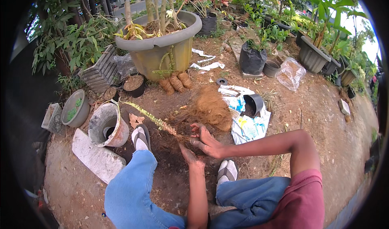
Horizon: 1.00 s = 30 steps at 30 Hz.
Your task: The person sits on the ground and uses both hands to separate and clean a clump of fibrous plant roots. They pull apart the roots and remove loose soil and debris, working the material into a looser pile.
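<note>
A long fern frond (149,116) with small yellow-green leaflets, browner toward its base, leans up and left from between my hands. My left hand (191,156) cups the dark, fibrous root clump at its base from below, palm up. From the right, my right hand (208,142) curves around the same clump, thumb along it and fingers partly spread. My palms and fingers hide most of the clump. Just beyond them lies a loose heap of brown coconut fibre (212,107), with darker fibre on the soil around it.
A white printed plastic sack (250,131) holds a tipped black pot (254,104). At left stand a stained bucket (114,131) and a concrete slab (97,156). Several fibre-wrapped bundles (176,82) lean against a large planter (161,52). A tape roll (222,81) lies nearby.
</note>
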{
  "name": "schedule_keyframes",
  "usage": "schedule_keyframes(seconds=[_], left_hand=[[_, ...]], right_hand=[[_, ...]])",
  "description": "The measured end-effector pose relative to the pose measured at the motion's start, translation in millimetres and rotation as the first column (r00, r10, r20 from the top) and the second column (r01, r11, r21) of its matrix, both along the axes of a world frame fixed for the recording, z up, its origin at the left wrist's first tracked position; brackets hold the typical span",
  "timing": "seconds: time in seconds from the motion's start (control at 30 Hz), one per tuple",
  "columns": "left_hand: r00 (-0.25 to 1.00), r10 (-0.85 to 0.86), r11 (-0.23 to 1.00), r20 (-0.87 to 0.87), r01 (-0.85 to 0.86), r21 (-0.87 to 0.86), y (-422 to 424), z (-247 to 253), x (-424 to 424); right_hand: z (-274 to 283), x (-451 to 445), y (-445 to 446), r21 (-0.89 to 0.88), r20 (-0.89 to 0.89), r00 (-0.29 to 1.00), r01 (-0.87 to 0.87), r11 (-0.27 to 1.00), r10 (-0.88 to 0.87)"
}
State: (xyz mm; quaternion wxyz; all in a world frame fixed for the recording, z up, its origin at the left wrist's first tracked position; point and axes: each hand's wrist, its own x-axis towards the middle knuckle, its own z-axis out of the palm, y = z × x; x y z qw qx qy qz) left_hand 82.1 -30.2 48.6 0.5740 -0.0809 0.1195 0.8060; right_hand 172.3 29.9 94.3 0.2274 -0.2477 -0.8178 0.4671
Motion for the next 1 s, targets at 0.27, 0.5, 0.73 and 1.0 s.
schedule_keyframes(seconds=[0.27,0.5,0.73,1.0], left_hand=[[0.998,0.059,0.976,-0.036,-0.065,-0.209,3,12,-12],[0.985,0.101,0.94,-0.142,-0.142,-0.311,43,15,-28],[0.962,-0.075,0.931,-0.263,-0.027,-0.363,116,-11,-43],[0.936,-0.088,0.9,-0.34,-0.072,-0.431,119,-46,-43]], right_hand=[[-34,69,96,0.473,0.482,0.852,-0.054,0.88,-0.207],[-42,77,162,0.636,0.47,0.819,-0.054,0.77,-0.33],[-34,20,208,0.491,0.544,0.768,0.034,0.871,-0.337],[-72,-42,220,0.708,0.601,0.64,-0.148,0.69,-0.479]])
